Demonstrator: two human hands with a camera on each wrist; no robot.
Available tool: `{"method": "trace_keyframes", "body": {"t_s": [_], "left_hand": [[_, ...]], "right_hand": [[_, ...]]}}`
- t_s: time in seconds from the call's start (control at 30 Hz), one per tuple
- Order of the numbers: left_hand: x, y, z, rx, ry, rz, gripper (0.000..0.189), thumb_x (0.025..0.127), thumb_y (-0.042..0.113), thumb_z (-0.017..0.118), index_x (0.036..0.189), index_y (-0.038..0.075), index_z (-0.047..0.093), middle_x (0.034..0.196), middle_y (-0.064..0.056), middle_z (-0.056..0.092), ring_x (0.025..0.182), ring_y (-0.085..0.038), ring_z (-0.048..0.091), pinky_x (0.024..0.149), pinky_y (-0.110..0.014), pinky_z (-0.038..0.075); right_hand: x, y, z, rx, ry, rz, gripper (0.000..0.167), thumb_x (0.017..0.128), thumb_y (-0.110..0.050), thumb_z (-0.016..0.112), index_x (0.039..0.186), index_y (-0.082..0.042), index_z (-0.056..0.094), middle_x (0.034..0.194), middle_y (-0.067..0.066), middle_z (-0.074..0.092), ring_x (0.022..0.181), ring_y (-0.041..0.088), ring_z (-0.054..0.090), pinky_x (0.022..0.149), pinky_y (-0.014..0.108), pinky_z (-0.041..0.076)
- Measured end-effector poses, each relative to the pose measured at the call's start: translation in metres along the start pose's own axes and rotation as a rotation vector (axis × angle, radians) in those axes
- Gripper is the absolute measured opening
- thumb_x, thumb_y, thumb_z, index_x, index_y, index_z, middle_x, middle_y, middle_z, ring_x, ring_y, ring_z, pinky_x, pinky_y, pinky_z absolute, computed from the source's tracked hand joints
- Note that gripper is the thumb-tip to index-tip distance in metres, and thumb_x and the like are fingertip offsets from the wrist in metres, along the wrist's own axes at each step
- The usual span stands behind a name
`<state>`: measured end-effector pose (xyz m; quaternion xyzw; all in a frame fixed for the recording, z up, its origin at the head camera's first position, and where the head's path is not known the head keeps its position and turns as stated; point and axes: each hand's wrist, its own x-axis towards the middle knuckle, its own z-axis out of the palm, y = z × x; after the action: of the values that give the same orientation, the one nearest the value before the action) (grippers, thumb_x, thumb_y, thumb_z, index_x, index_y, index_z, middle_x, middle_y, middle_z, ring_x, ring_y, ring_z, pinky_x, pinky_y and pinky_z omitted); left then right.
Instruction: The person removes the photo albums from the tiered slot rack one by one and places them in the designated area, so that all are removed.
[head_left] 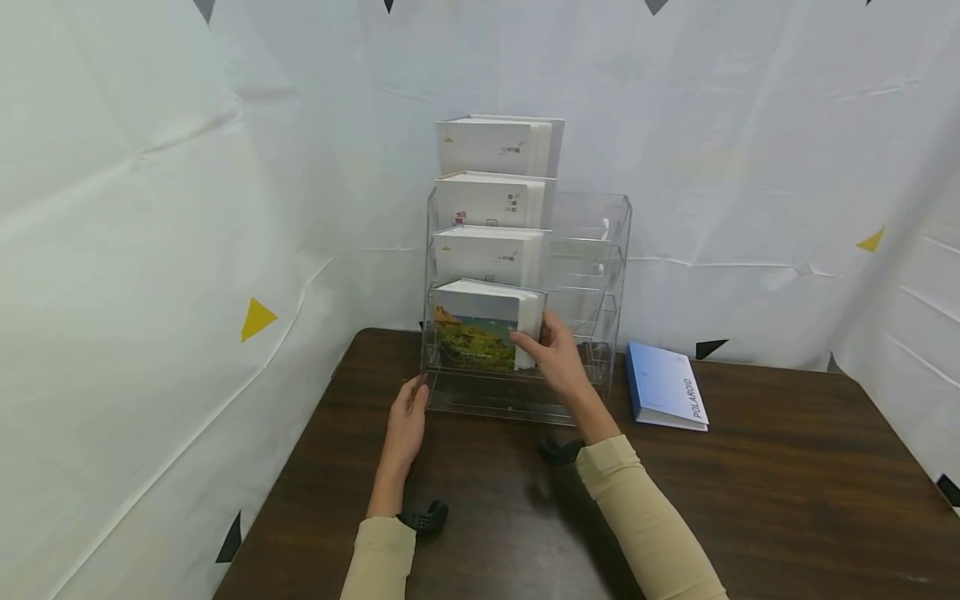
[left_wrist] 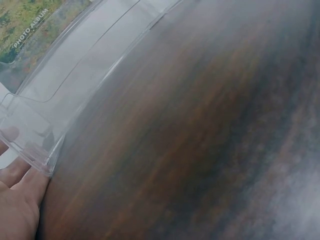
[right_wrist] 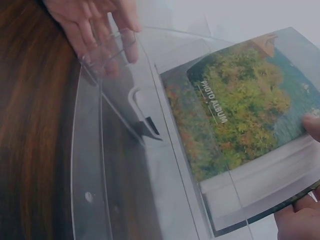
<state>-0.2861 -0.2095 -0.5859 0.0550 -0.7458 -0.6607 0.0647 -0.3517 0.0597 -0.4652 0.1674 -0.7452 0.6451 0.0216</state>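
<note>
My right hand (head_left: 558, 360) pinches the right edge of a photo album (head_left: 476, 333), its thumb across the front and fingers behind. The album has a landscape picture on its cover and white page edges. It stands in the lowest filled tier of a clear acrylic rack (head_left: 588, 215), leaning back slightly. In the right wrist view the words on the cover (right_wrist: 235, 95) show through the clear front lip. Down at the rack's lower left corner, my left hand (head_left: 403, 425) touches the side wall with extended fingers (left_wrist: 35, 182).
Behind, three white albums stand stepped up the rack's left half, including a top one (head_left: 483, 146). Right of the rack lies a blue and white POLAROID album (head_left: 667, 385) on the dark wooden table (head_left: 780, 467). White sheeting (head_left: 735, 167) hangs around the back and sides.
</note>
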Motion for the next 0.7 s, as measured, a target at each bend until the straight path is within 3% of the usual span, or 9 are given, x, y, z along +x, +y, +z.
{"method": "trace_keyframes", "body": {"t_s": [0.7], "left_hand": [[-0.004, 0.006, -0.002, -0.026, -0.006, -0.004, 0.060, 0.115, 0.048, 0.049, 0.164, 0.014, 0.042, 0.170, -0.017, 0.041, 0.159, -0.039, 0.038, 0.130, -0.063, 0.032]], "right_hand": [[-0.012, -0.017, -0.005, 0.043, 0.037, -0.018, 0.064, 0.107, -0.033, 0.071, 0.163, -0.018, 0.043, 0.153, 0.016, 0.057, 0.139, 0.036, 0.058, 0.112, 0.063, 0.050]]}}
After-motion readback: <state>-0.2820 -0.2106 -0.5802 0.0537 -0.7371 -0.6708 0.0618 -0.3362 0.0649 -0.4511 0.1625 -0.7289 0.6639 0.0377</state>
